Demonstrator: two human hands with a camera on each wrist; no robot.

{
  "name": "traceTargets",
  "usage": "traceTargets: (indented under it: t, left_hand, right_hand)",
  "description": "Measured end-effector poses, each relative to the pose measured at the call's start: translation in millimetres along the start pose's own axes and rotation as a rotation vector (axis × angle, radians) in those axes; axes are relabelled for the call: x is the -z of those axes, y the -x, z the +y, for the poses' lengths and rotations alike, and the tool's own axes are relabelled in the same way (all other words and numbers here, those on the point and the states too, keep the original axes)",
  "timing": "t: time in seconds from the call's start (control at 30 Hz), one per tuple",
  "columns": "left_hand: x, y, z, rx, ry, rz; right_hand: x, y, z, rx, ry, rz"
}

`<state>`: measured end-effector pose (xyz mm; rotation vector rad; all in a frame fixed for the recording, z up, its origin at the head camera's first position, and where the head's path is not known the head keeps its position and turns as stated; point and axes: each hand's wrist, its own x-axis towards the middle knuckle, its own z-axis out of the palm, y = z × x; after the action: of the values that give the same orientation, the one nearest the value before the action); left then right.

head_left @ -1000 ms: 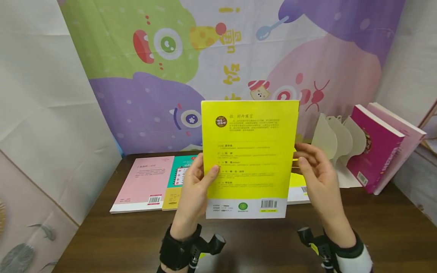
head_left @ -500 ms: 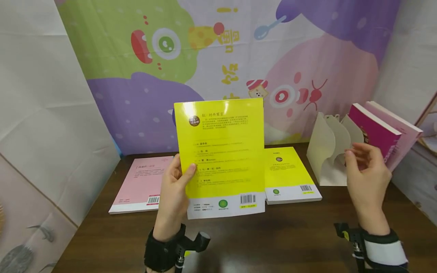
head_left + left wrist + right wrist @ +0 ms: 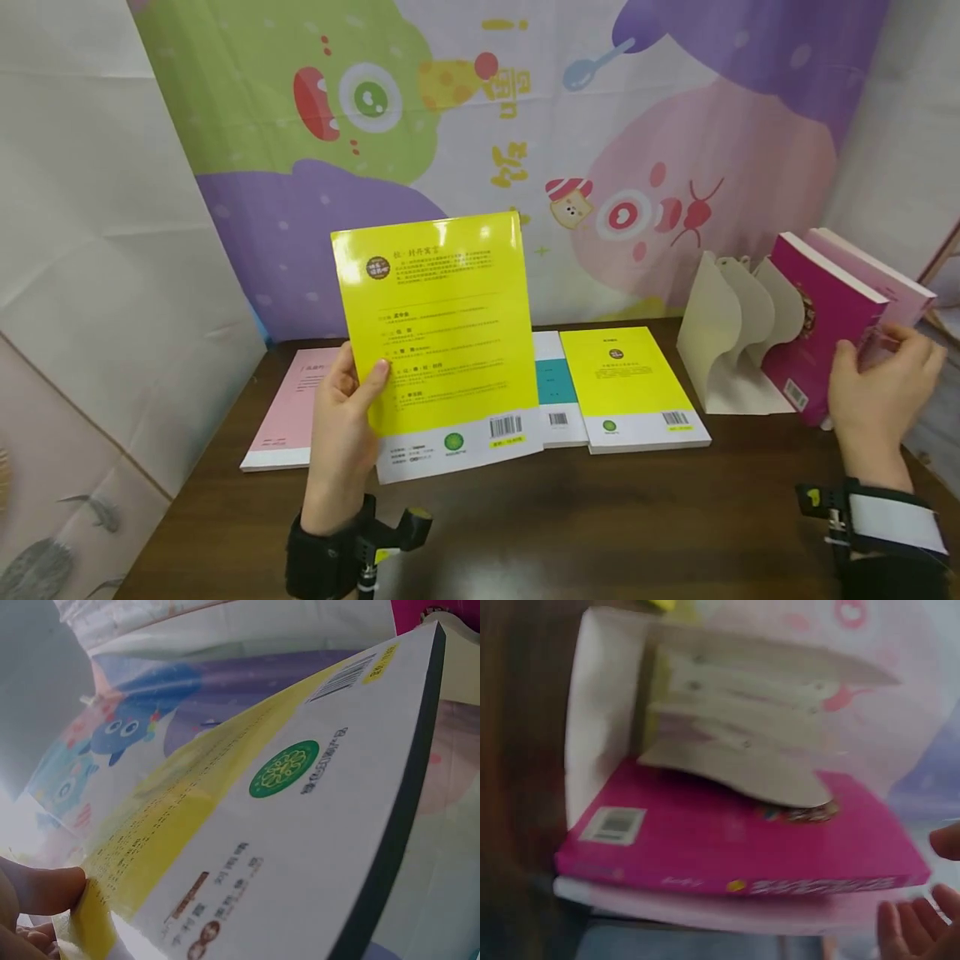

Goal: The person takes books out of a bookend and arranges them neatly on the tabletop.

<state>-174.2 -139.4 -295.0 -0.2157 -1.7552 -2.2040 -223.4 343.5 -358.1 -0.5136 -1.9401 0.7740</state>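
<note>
In the head view my left hand (image 3: 347, 433) holds a yellow book (image 3: 442, 333) upright by its left edge, thumb on the back cover. The left wrist view shows the thumb (image 3: 49, 891) on that cover, near its white strip and barcode. My right hand (image 3: 885, 392) is at the spine side of a magenta book (image 3: 821, 317), which leans with a light pink book (image 3: 900, 292) by the cream book stand (image 3: 738, 333). In the right wrist view the thumb and fingers (image 3: 904, 926) are spread apart near the end of the magenta book, with nothing gripped.
Along the back of the brown table (image 3: 600, 517) lie a pink book (image 3: 281, 417), a white-and-teal book (image 3: 555, 383) and another yellow book (image 3: 626, 375). The held book partly covers this row. A cartoon-printed cloth (image 3: 465, 108) hangs behind.
My right hand has let go of the yellow book and moved right to the magenta book. My left hand has carried the yellow book left, slightly tilted, uncovering books behind it.
</note>
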Motion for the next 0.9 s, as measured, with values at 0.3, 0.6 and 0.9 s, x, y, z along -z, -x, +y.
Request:
traceTargets:
  t: [0.3, 0.6, 0.9]
  left_hand:
    - [18.9, 4.4, 7.5, 0.034, -0.044, 0.042]
    - [45.8, 12.0, 8.2, 0.033, -0.067, 0.039]
    - [80.8, 20.1, 6.6, 0.076, -0.137, 0.135]
  right_hand:
    - [-7.4, -10.7, 30.2, -0.015, -0.027, -0.022]
    - [-6.9, -7.3, 39.6, 0.090, -0.004, 0.002]
    - [-15.0, -6.8, 37.2, 0.058, -0.003, -0.033]
